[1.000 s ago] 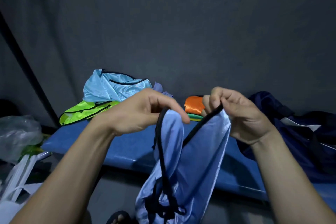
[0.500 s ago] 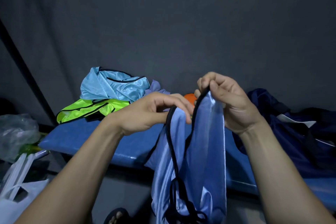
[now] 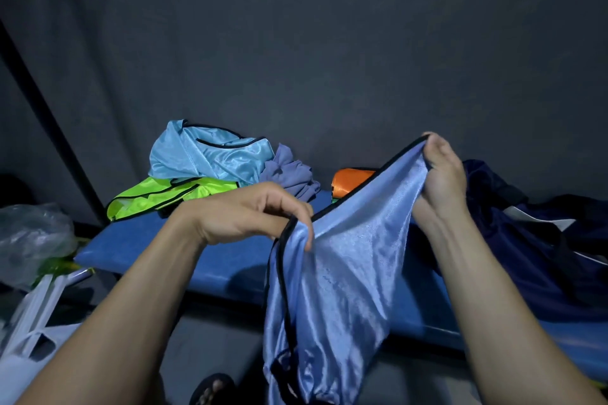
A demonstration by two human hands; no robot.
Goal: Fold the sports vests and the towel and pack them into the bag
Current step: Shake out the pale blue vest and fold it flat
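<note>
A shiny light-blue vest (image 3: 342,260) with black trim hangs in front of the blue bench (image 3: 217,260), held by both hands. My left hand (image 3: 250,214) pinches its trimmed edge low at the centre. My right hand (image 3: 441,174) grips the same edge higher, to the right, so the trim runs taut between them. At the bench's back left lie another light-blue vest (image 3: 204,158), a neon-yellow vest (image 3: 158,194) and a crumpled purple-grey towel (image 3: 289,174). Folded orange cloth (image 3: 348,179) sits behind the held vest. The dark navy bag (image 3: 539,240) lies at the right.
A dark grey wall stands close behind the bench. A clear plastic bag (image 3: 29,237) and a white plastic bag (image 3: 26,332) sit on the floor at the left. A sandalled foot (image 3: 214,388) shows at the bottom edge.
My right hand has risen and moved right, away from my left hand, spreading the vest's trimmed edge out between them. The vest now hangs wider.
</note>
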